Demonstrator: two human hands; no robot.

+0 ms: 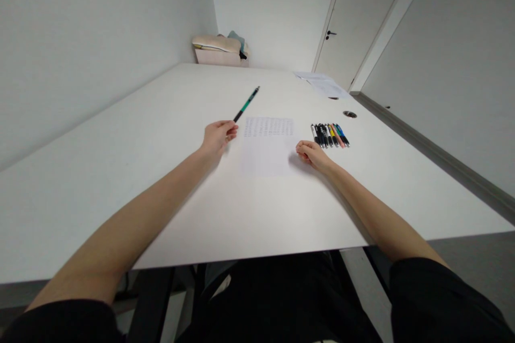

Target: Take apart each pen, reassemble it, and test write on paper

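My left hand (219, 135) pinches a green and black pen (247, 104) near one end, the other end pointing up and away to the right. Between my hands lies a sheet of paper (269, 153) with several rows of small dark writing across its upper part. Closed, with its fingers curled, my right hand (311, 153) is at the sheet's right side. What those fingers hold, if anything, is hidden. Just beyond this hand, a row of several pens (330, 135) in white, black, yellow, pink, green and blue lies side by side.
The white table (120, 171) runs away from me along the left wall. More printed sheets (324, 84) lie at its far right, near a round cable hole (350, 114). Behind the far edge stands a box (219, 56) with cloth items on top.
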